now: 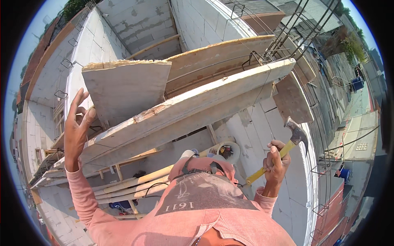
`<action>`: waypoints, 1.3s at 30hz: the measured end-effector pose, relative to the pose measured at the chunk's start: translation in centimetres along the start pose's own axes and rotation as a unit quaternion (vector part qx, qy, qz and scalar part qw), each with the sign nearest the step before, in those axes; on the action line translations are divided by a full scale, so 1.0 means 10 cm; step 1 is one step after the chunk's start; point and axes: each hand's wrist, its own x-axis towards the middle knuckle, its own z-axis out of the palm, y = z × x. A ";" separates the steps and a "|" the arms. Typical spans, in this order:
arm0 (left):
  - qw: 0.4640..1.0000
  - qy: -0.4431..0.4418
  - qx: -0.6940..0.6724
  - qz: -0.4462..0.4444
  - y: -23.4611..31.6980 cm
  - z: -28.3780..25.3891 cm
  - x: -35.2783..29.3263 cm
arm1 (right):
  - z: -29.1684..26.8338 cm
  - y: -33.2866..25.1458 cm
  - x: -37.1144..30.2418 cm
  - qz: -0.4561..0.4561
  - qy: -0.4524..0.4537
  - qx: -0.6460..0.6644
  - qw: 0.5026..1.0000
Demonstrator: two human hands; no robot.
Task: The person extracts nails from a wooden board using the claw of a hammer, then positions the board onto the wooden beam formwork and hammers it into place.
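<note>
In my right hand (pixel 276 166) is a claw hammer (pixel 255 176) with a yellow handle, its dark steel head raised above my fist. A thin nail-like sliver seems to stick up at my fingertips, too small to make out. My left hand (pixel 76 133) is raised at the left edge of a plywood piece (pixel 127 88), its fingers apart; whether the thumb touches the wood I cannot tell. That plywood stands tilted at the left end of a long board form (pixel 193 98), which runs up to the right across the wall tops.
Steel rebar (pixel 287 30) juts up at the far right end of the form. White block walls (pixel 287 164) drop away around me. Below lie wooden poles (pixel 139 180) and a round bucket (pixel 228 152) with things in it. Another plywood panel (pixel 293 96) hangs on the right.
</note>
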 end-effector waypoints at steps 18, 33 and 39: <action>0.975 -0.019 -0.204 0.088 0.14 -0.29 0.78 | -0.16 0.07 -0.06 -0.023 0.049 0.011 0.998; 0.858 -0.121 -0.440 0.237 1.40 0.55 2.17 | 1.09 -1.13 0.64 -0.231 -0.080 -0.011 0.970; 0.927 0.043 -0.318 0.192 2.14 1.19 2.13 | 1.59 -1.73 0.88 -0.284 -0.068 -0.049 0.955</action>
